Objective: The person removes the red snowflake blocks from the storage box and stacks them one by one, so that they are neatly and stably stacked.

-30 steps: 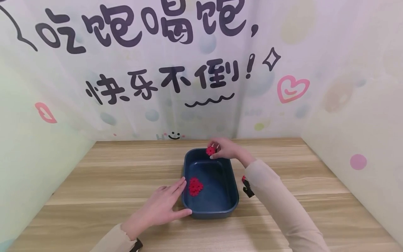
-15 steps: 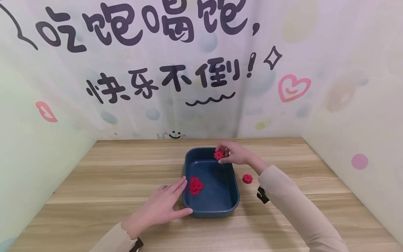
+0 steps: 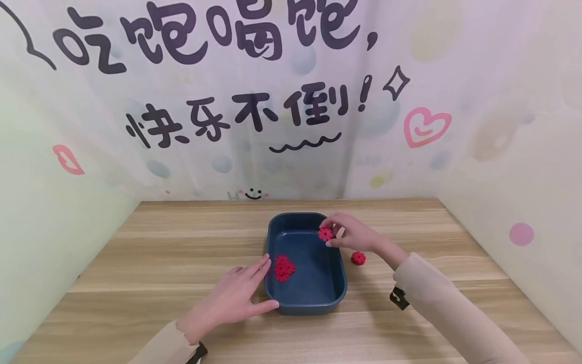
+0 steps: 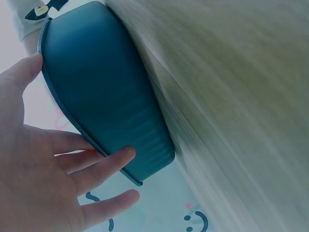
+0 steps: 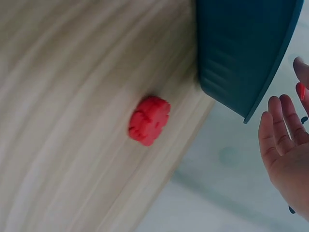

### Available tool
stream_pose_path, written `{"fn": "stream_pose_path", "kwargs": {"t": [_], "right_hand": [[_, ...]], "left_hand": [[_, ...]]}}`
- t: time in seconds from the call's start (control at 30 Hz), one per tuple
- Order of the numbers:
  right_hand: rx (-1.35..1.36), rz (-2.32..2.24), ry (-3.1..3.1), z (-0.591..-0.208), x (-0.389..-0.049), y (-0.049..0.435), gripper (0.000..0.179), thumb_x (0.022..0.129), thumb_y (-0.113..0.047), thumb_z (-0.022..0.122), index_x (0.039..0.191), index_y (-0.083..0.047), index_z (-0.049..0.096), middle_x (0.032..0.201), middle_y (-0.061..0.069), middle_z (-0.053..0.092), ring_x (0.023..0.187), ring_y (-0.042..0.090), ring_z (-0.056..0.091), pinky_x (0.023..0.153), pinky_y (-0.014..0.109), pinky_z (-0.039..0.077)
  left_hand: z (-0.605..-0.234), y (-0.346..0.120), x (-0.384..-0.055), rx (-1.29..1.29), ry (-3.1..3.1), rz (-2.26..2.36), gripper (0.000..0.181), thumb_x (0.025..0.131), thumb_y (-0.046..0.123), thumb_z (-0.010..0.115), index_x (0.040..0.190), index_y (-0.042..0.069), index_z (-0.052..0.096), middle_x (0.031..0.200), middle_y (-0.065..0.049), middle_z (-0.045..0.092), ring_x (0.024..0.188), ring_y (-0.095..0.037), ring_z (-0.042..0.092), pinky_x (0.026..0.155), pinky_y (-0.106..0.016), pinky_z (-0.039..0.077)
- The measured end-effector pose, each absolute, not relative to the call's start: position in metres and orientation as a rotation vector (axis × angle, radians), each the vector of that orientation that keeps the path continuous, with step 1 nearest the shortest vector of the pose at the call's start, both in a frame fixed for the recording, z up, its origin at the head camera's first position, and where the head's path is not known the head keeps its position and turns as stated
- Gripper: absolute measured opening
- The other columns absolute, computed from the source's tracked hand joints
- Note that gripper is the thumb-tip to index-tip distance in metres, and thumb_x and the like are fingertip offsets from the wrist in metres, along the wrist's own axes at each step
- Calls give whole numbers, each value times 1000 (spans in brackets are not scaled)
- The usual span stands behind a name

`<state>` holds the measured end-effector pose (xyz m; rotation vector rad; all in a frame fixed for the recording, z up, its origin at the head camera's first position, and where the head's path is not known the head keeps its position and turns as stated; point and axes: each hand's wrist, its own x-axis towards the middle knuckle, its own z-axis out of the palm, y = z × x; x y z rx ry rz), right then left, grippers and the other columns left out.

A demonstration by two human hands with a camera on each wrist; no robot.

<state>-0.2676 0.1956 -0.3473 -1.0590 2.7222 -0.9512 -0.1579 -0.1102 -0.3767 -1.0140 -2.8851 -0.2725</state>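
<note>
A dark blue plastic bin point(image 3: 309, 309) stands on the table in front of me. My left hand point(image 3: 229, 298) touches its left side with straight, spread fingers; the left wrist view shows the fingertips and thumb point(image 4: 29, 70) along the rim. Above the bin's far right rim, my right hand point(image 3: 356, 235) pinches a red flower-shaped disc point(image 3: 325, 234) between thumb and fingers. Several more red discs point(image 3: 284, 269) lie clustered inside the bin near its left wall. To the right of the bin sits a short stack of red discs point(image 5: 149, 121), under the right forearm's level.
The wooden table point(image 3: 182, 242) ends at a printed back curtain point(image 3: 204, 167), with pale walls on both sides. A dark strap point(image 3: 399, 297) shows at the right wrist and another dark strap point(image 3: 198, 353) at the left.
My right hand has moved right and slightly nearer with the red disc, from the bin's far end to its right rim. The stack on the table has come into full view. The left hand stays put.
</note>
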Motion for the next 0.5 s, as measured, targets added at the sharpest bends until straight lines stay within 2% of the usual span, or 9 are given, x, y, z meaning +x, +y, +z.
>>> {"fn": "stream_pose_path", "kwargs": {"t": [0.27,0.5], "right_hand": [[-1043,-1016,2724,-353,-255,215,36,78,-16,67,111,-12,55,102,-2,51,87,16,51,68,28,47],[-1068,-1068,2754,-361,-252,238,36,78,-9,66,112,-6,55,103,3,53,85,19,52,67,30,47]], "left_hand": [[-376,-109,-157,-1011,-2882,-278,83,79,65,42,133,1,38,138,-11,32,115,-24,43,88,-46,36],[-376,-110,-158,-1009,-2887,-268,86,78,68,37,133,2,37,139,-10,31,115,-24,43,89,-45,36]]}}
